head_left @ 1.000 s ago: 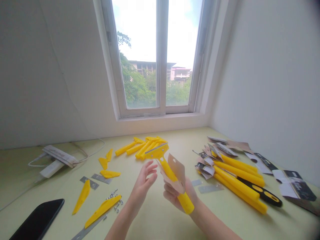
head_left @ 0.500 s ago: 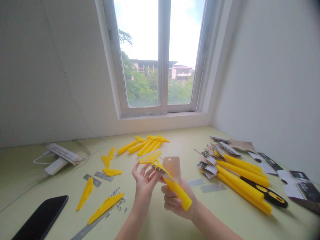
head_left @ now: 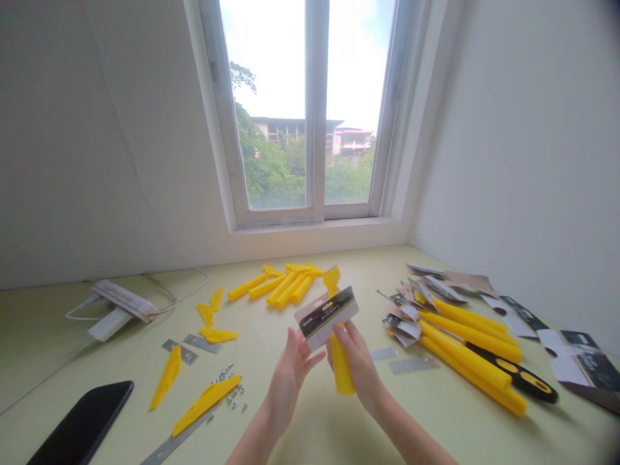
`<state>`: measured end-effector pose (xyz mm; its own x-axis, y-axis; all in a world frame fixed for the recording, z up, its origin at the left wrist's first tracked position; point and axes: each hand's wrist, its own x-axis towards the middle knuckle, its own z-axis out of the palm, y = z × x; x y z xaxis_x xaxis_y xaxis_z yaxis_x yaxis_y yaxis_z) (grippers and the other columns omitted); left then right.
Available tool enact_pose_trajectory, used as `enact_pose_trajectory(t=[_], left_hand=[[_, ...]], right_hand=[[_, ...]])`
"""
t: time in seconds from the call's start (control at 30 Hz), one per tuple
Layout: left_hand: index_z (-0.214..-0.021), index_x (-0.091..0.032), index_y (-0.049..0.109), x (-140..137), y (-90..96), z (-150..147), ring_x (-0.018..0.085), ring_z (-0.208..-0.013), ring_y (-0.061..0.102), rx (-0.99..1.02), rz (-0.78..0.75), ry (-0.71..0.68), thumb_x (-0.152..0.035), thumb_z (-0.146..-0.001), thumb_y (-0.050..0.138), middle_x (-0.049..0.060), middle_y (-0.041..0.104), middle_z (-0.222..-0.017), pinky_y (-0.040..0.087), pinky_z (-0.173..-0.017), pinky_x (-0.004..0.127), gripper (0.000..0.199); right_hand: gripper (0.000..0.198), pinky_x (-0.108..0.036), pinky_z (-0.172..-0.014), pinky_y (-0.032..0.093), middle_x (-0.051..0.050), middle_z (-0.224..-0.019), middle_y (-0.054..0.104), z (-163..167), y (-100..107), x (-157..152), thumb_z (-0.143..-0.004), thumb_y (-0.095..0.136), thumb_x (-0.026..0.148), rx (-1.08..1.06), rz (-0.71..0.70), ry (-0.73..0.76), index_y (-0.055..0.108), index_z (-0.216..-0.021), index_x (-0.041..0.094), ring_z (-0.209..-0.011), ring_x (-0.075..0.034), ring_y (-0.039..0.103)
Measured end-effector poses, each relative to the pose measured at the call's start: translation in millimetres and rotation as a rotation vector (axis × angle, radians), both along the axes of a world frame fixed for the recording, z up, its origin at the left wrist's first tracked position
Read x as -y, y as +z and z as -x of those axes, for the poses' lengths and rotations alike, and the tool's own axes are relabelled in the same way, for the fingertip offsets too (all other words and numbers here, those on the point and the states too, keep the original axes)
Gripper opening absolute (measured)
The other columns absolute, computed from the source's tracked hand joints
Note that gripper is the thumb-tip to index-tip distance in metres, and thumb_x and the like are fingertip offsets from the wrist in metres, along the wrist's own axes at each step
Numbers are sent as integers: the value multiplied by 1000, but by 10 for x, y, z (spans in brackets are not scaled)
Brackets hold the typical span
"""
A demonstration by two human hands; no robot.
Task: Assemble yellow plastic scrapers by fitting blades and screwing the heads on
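My right hand (head_left: 356, 358) is wrapped round the yellow handle of a scraper (head_left: 342, 371), its thumb near a printed cardboard header card (head_left: 329, 316). The card sits across the scraper's neck, black and white face toward me, and the scraper's yellow head rises above it. At the card's lower left corner is my left hand (head_left: 288, 381), palm turned up and fingers apart. Whether its fingertips touch the card I cannot tell. Left of my hands lie yellow blade covers (head_left: 206, 403), small screws (head_left: 235, 391) and a long metal strip (head_left: 174, 444).
Several yellow scrapers (head_left: 285, 287) lie at the back. On the right are carded scrapers (head_left: 465, 355), a black-handled tool (head_left: 533, 382) and loose cards (head_left: 581, 361). Flat metal blades (head_left: 411, 365) lie beside my right hand. A phone (head_left: 82, 423) and power strip (head_left: 123, 300) are left.
The scraper has turned more upright, its head swinging right and away. The card's printed face now shows toward me. My left hand has come down from the scraper's head to the card's corner.
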<state>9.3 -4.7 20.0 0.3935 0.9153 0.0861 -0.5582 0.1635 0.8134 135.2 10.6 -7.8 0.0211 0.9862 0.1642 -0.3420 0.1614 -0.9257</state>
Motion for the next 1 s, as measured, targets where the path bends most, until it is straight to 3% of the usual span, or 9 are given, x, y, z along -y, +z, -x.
enact_pose_trajectory(t=[0.13, 0.33, 0.53, 0.63, 0.8, 1.0], left_hand=[[-115, -17, 54, -15, -23, -5, 27, -111, 48, 1, 12, 68, -31, -83, 41, 10, 55, -119, 34, -95, 43, 37], [-117, -12, 52, -120, -166, 33, 26, -101, 56, 15, 91, 207, -30, -81, 46, 13, 63, -106, 37, -93, 42, 41], [-113, -12, 54, -170, -247, 57, 24, -95, 60, -40, 141, 364, -30, -78, 48, 13, 65, -101, 41, -90, 39, 39], [-112, -13, 54, -172, -266, 68, 23, -95, 60, -31, 132, 386, -29, -78, 49, 12, 65, -102, 41, -91, 38, 38], [-108, -15, 56, -171, -280, 74, 21, -95, 60, 47, 177, 437, -26, -78, 49, 10, 65, -102, 41, -92, 37, 32], [-94, -12, 59, -231, -255, 125, 18, -89, 62, 166, 270, 560, -19, -81, 43, 10, 68, -91, 43, -90, 33, 22]], right_hand=[[35, -23, -47, 38, 0, -57, 53, -50, 15, -3, -75, 52, 48, 219, -64, 12, 56, -83, 14, -54, -13, 49], [29, -25, -62, 40, -2, -75, 60, -14, 91, 84, -82, 45, 40, 439, -169, 107, 59, -86, 15, -70, -15, 53], [16, -26, -63, 40, -2, -74, 60, -27, 65, 90, -77, 52, 32, 757, -238, -42, 56, -84, 17, -67, -15, 53], [15, -25, -55, 41, -1, -74, 57, -37, -16, 85, -74, 55, 28, 743, -204, -61, 49, -84, 19, -60, -14, 53], [18, -20, -38, 36, 4, -60, 51, 0, -76, 125, -80, 47, 31, 626, -70, 136, 43, -95, 23, -39, -10, 47], [20, -17, -35, 34, 6, -56, 49, 51, -73, 142, -79, 50, 32, 569, -32, 206, 43, -94, 23, -38, -8, 46]])
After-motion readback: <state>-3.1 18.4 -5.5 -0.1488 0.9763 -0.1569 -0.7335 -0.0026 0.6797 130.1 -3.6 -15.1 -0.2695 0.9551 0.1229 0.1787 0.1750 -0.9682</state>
